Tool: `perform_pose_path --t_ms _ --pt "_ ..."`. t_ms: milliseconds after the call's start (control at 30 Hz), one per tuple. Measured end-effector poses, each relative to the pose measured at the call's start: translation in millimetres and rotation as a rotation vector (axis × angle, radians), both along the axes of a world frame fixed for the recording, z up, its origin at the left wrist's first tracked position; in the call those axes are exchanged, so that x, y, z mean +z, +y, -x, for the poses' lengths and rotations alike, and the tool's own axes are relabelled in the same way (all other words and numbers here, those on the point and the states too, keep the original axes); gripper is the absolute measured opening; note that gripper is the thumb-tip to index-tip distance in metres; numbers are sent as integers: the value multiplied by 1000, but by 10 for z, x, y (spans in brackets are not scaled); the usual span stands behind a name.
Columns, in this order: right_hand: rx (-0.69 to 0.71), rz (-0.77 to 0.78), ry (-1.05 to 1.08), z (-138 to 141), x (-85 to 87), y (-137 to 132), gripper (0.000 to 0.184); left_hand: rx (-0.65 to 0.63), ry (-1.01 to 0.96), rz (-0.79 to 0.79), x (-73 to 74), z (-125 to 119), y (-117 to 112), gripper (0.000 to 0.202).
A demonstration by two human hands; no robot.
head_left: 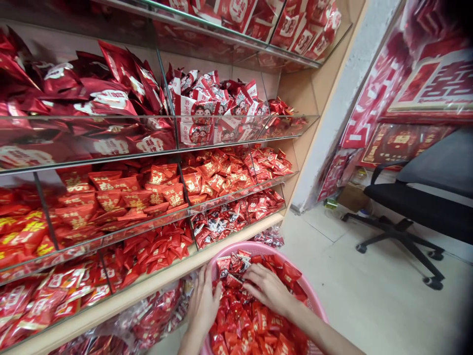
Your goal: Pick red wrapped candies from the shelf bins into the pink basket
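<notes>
A pink plastic basket (314, 296) full of small red wrapped candies (254, 320) stands on the floor in front of me. My left hand (202, 301) lies along the basket's left rim, its fingers stretched forward and the thumb apart on the inner side. Over the candies, my right hand (268, 288) reaches in from the right with bent, slightly spread fingers. Its fingertips touch or hover just above a few packets with black-and-white print (232, 281); I cannot tell which. No packet is visibly lifted.
Shelves with glass fronts (236, 197) hold sorted red packets in divided compartments. Plastic bags of packets (158, 315) lie under the bottom board (121, 301). A black office chair (417, 207) stands on the tiled floor at right, before red decorations (436, 84).
</notes>
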State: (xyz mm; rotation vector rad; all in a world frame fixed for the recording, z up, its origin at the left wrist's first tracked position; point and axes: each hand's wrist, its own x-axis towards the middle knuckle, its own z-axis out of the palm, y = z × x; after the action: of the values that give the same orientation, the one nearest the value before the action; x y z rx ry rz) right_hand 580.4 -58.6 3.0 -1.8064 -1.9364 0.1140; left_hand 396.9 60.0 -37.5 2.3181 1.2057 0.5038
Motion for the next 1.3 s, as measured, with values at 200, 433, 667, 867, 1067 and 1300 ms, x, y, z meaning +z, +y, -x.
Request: perform_pose_path --t_ms 200,433,667,867,1067,1300 --pt "-136 -167 239 21 246 648 23 -5 64 -33 18 14 -44 54" --pt "-432 -171 856 -27 130 1732 14 5 32 12 -11 60 -45 53" --pt "-481 -179 998 21 64 2002 19 12 4 3 -22 62 -37 53" --pt "-399 -167 1129 55 203 1863 27 17 1 8 -29 63 -33 54" --pt "-336 -148 1184 -81 345 1636 35 22 -1 -19 -66 58 -33 52" --pt "-251 -109 1214 -212 519 1332 34 15 9 -20 -58 56 -37 52"
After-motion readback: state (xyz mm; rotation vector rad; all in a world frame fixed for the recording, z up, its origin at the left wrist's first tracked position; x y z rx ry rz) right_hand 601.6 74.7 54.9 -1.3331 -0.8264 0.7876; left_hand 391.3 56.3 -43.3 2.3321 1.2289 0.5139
